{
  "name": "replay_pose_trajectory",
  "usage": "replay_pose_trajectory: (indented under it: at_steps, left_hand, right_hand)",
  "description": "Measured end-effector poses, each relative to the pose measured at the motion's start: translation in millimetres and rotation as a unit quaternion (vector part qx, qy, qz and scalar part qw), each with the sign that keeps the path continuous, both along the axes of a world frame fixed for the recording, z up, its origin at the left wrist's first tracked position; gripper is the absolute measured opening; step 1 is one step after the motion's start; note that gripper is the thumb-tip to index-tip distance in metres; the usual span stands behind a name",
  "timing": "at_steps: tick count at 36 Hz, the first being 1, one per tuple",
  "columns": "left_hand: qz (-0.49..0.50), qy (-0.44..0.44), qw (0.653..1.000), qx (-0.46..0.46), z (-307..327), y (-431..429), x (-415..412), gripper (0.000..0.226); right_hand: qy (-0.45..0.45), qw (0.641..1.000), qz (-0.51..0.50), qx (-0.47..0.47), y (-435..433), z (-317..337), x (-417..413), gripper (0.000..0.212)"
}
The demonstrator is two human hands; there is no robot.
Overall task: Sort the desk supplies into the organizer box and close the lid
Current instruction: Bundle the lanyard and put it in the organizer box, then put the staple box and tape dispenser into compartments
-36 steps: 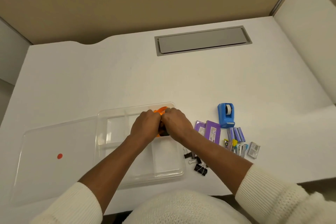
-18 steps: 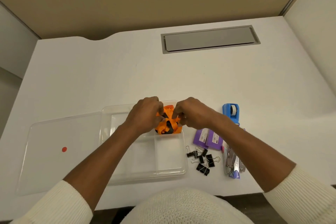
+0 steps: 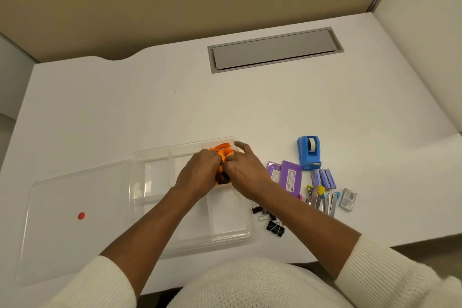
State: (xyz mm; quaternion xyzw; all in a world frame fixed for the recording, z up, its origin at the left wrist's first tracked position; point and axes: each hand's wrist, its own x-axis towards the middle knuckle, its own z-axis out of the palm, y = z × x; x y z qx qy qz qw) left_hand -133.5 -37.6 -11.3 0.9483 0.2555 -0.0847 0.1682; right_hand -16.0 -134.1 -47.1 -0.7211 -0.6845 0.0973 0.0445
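Your left hand (image 3: 200,174) and your right hand (image 3: 246,172) are close together over the far right part of the clear organizer box (image 3: 190,237); both hands press on a bunch of orange things (image 3: 223,150) that sit in that far right part; your left fingers curl down onto the bunch; your right hand closes on it too, with one finger pointing out over the far rim of the box; some dark bits show between your hands, but you cannot tell what they are. The box sits on the white desk (image 3: 125,112), near you and a little to the left; the other parts of the box that show look bare. The clear lid (image 3: 75,232) lies flat on the desk, touching the left side of the box; it has a red dot (image 3: 81,215) on it. To the right of your right hand lie the other supplies; a blue tape holder (image 3: 309,152) stands farthest from you; purple packs (image 3: 287,177) lie just beside your right wrist; black clips (image 3: 273,226) lie near the right side of the box, partly under your right arm; small staple packs (image 3: 325,192) lie further right.
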Motion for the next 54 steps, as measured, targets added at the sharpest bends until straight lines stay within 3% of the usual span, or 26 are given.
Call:
replay_pose_trajectory:
  at_steps: [5,8,10,13,16,21,28,40,54]
  left_hand:
    - [0.003,0.034,0.999,0.003,7,0,5,0.032]
    - [0.044,0.052,0.996,0.056,20,-9,12,0.021]
    - [0.044,0.046,0.993,0.104,32,-20,21,0.010]
    - [0.064,-0.046,0.995,0.063,40,-42,37,0.021]
    - [0.056,-0.075,0.996,0.004,35,-65,58,0.029]
    - [0.052,-0.036,0.997,-0.051,16,-100,94,0.033]
    - [0.124,0.066,0.989,-0.036,-27,-128,123,0.081]
    - [0.226,0.111,0.962,-0.105,-45,-125,136,0.099]
    - [0.231,0.071,0.963,-0.123,-45,-119,143,0.086]
  right_hand:
    - [0.160,0.983,-0.038,0.077,-18,17,15,0.025]
    - [0.266,0.940,-0.149,0.156,-34,37,32,0.018]
    - [0.287,0.914,-0.228,0.172,-47,44,49,0.013]
    - [0.273,0.893,-0.313,0.172,-64,43,82,0.015]
    - [0.207,0.890,-0.381,0.138,-82,34,110,0.027]
    - [0.124,0.882,-0.452,0.056,-104,24,133,0.053]
    - [0.117,0.883,-0.454,-0.015,-115,9,133,0.080]
    - [0.128,0.884,-0.449,-0.019,-110,-7,132,0.080]
    - [0.086,0.886,-0.455,-0.028,-98,-12,132,0.072]
